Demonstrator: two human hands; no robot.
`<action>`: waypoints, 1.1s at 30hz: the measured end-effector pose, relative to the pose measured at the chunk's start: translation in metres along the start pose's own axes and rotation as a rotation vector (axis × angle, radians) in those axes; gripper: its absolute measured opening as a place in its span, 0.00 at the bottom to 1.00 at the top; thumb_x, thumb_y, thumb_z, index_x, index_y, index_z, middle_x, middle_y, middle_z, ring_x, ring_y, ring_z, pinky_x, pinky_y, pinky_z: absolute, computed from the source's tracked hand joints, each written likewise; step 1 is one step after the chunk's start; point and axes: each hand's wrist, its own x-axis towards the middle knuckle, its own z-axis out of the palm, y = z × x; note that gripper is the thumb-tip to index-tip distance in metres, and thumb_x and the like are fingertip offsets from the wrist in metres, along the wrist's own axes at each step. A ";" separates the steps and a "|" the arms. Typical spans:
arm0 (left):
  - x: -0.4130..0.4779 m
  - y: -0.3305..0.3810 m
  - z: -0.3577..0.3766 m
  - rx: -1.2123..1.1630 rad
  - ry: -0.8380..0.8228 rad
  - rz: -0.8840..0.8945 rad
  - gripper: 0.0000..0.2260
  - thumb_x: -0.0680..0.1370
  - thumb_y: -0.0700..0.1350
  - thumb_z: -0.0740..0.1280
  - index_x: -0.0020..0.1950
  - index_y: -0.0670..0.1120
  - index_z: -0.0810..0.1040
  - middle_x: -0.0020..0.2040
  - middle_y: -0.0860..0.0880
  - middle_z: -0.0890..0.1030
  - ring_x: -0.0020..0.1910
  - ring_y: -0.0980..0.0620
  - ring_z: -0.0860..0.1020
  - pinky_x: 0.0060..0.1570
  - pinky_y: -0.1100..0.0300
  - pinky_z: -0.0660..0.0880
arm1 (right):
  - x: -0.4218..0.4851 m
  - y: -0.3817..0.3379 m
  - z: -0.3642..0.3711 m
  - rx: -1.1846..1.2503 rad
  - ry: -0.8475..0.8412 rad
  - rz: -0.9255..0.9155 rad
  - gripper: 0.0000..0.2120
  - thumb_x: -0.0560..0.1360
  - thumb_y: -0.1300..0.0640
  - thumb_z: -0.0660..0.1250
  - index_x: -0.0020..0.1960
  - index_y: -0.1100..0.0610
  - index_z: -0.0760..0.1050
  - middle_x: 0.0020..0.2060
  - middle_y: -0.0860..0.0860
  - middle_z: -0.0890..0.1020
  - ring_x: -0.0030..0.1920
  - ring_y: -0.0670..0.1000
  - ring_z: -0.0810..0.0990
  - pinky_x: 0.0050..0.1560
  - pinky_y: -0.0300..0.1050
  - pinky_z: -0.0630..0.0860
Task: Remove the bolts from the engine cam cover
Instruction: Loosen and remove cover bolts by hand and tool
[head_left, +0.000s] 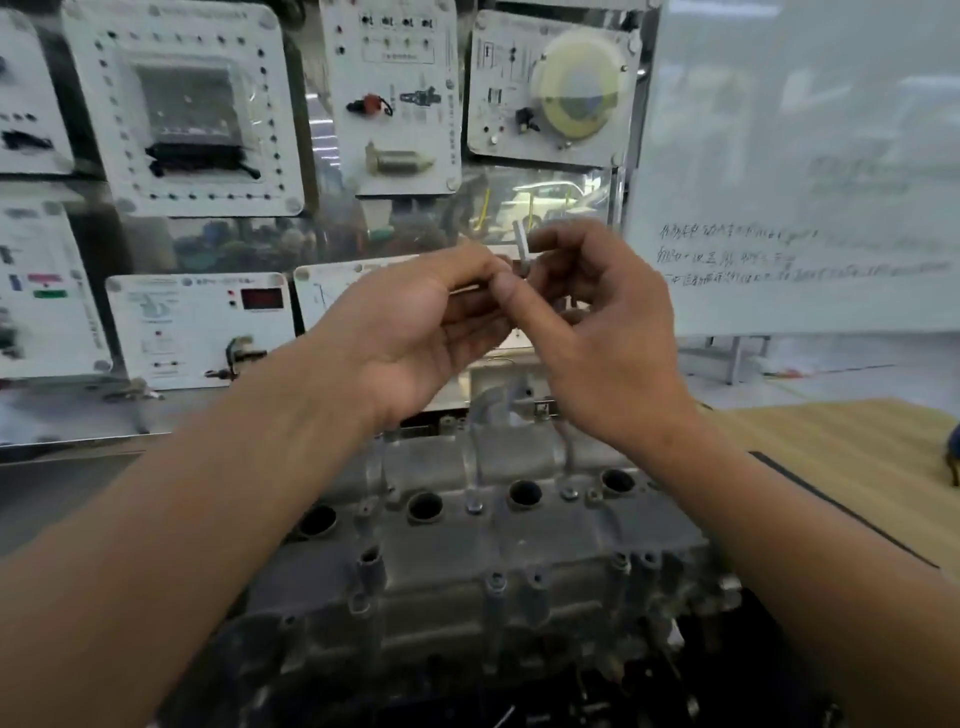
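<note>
Head view: left hand (415, 322) and right hand (597, 338) pinch one bolt (521, 247) above cam cover (467, 540).

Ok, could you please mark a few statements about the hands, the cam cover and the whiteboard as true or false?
1. The left hand and right hand meet at a small metal part held up above the cam cover. True.
2. The right hand lies flat on the cam cover. False: its fingers pinch the small metal part in the air.
3. Four round holes run in a row along the cam cover. True.
4. The whiteboard is blank. False: it carries handwriting.
</note>
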 end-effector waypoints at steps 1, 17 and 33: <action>0.011 0.000 0.002 -0.018 -0.008 -0.027 0.04 0.76 0.38 0.66 0.43 0.42 0.80 0.40 0.46 0.84 0.35 0.54 0.83 0.36 0.64 0.79 | 0.009 0.009 -0.003 -0.023 -0.026 -0.033 0.06 0.75 0.60 0.73 0.51 0.56 0.80 0.37 0.50 0.81 0.39 0.49 0.79 0.42 0.39 0.76; 0.047 -0.035 -0.078 1.203 -0.149 0.179 0.12 0.78 0.39 0.69 0.61 0.47 0.81 0.50 0.56 0.84 0.49 0.64 0.80 0.47 0.72 0.73 | 0.041 0.029 0.032 -0.950 -1.257 0.291 0.18 0.79 0.52 0.62 0.42 0.63 0.83 0.39 0.58 0.86 0.38 0.53 0.83 0.51 0.44 0.78; 0.059 -0.067 -0.088 1.238 -0.203 0.105 0.08 0.77 0.39 0.70 0.55 0.46 0.86 0.48 0.50 0.86 0.48 0.51 0.83 0.46 0.64 0.78 | 0.046 0.043 0.061 -1.057 -1.262 0.083 0.14 0.77 0.55 0.65 0.41 0.64 0.83 0.32 0.56 0.78 0.38 0.58 0.79 0.42 0.46 0.78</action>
